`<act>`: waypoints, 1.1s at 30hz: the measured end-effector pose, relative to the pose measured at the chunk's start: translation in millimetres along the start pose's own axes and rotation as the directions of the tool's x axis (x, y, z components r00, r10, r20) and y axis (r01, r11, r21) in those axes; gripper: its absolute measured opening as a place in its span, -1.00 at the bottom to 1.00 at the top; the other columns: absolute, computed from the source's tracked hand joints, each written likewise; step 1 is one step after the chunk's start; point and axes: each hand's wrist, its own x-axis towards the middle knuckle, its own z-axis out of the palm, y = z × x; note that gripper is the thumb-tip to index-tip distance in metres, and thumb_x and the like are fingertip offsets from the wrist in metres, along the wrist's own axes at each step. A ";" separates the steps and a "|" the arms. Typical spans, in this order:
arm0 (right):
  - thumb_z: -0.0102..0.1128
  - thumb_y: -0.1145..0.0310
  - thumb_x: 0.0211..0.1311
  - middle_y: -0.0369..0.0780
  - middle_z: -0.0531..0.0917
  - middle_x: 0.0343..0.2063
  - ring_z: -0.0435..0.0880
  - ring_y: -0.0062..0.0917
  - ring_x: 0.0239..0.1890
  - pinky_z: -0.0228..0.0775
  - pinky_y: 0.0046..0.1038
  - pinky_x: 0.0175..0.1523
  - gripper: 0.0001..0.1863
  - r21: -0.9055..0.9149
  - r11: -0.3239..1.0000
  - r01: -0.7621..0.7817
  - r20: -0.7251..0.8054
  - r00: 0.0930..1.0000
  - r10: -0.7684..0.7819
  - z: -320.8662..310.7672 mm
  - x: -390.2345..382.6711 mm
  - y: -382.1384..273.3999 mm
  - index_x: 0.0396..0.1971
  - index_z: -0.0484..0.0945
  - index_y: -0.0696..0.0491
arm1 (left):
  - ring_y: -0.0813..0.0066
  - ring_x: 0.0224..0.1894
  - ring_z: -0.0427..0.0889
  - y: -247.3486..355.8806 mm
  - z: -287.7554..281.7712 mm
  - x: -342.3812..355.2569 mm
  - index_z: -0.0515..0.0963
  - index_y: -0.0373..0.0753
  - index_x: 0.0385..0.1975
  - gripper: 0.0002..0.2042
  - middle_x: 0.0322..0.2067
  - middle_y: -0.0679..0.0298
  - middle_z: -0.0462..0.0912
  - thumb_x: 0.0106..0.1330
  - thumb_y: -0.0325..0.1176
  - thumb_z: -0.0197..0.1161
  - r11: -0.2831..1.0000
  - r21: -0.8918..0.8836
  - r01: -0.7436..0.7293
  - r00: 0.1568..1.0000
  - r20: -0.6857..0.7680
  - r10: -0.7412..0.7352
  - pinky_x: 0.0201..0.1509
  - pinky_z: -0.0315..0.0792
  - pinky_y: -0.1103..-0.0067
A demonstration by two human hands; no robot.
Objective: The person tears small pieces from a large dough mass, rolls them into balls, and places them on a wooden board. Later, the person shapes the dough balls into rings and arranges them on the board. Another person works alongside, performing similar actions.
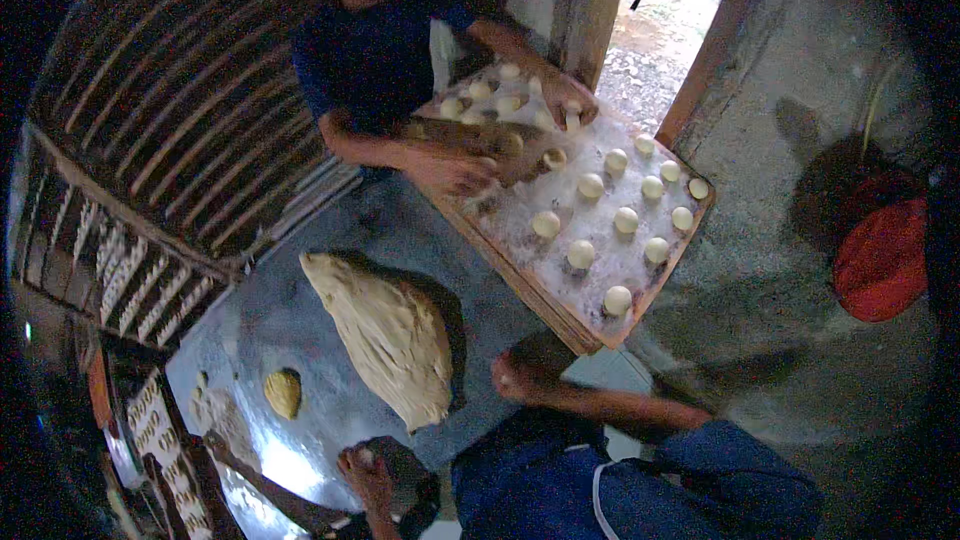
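On tray (560, 325), ten dough balls (581, 255)

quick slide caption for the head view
A co-worker sets dough balls on a floured tray beside a large dough mass.

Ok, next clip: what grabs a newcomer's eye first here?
The big mound of dough lying on the metal table at the centre. Upper right of it, a floured wooden tray carries rows of dough balls, with another person's hands on its far end.
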 end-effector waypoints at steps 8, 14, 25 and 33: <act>0.31 0.48 0.14 -0.06 0.50 -0.44 0.55 -0.12 -0.37 0.40 -0.13 -0.23 -0.76 0.626 0.763 -0.161 0.053 0.985 0.164 -90.0 18.5 0.2 -0.26 0.42 0.07 | -0.04 0.12 0.43 -16.4 -31.3 -0.5 0.59 -0.13 0.01 -0.54 0.03 0.06 0.47 0.02 -0.35 0.42 0.947 0.104 -0.303 0.951 0.103 0.293 0.26 0.31 0.10; 0.33 0.34 0.23 -0.03 0.58 -0.23 0.60 -0.06 -0.13 0.48 -0.14 0.00 -0.64 0.135 0.960 -0.244 0.171 0.960 0.220 -119.6 18.9 -2.8 0.00 0.54 0.10 | 0.03 0.19 0.41 51.7 -42.0 -0.2 0.55 -0.09 0.07 -0.50 0.09 0.18 0.47 0.03 -0.37 0.41 0.964 0.199 -0.178 0.983 0.000 0.182 0.35 0.19 0.11; 0.43 0.22 0.12 -0.09 0.59 -0.19 0.59 -0.14 0.01 0.52 -0.16 0.05 -0.66 0.435 0.894 -0.102 0.153 0.988 0.038 -132.3 98.5 -101.2 -0.22 0.63 0.14 | -0.17 0.19 0.38 28.5 -28.6 -39.8 0.35 -0.37 0.20 -0.31 0.08 -0.11 0.44 0.03 -0.38 0.47 0.986 -0.128 0.111 0.908 -0.390 -0.153 0.31 0.23 0.06; 0.42 0.40 0.12 -0.12 0.67 -0.30 0.71 -0.17 -0.32 0.61 -0.24 -0.22 -0.82 0.851 0.487 -0.198 0.313 0.935 -0.167 -330.2 121.1 -96.0 -0.31 0.62 0.11 | -0.01 0.18 0.50 37.9 -44.4 -16.4 0.55 -0.23 0.10 -0.50 0.09 0.04 0.55 0.08 -0.52 0.41 0.989 -0.144 -0.026 0.998 -0.059 0.017 0.26 0.42 0.25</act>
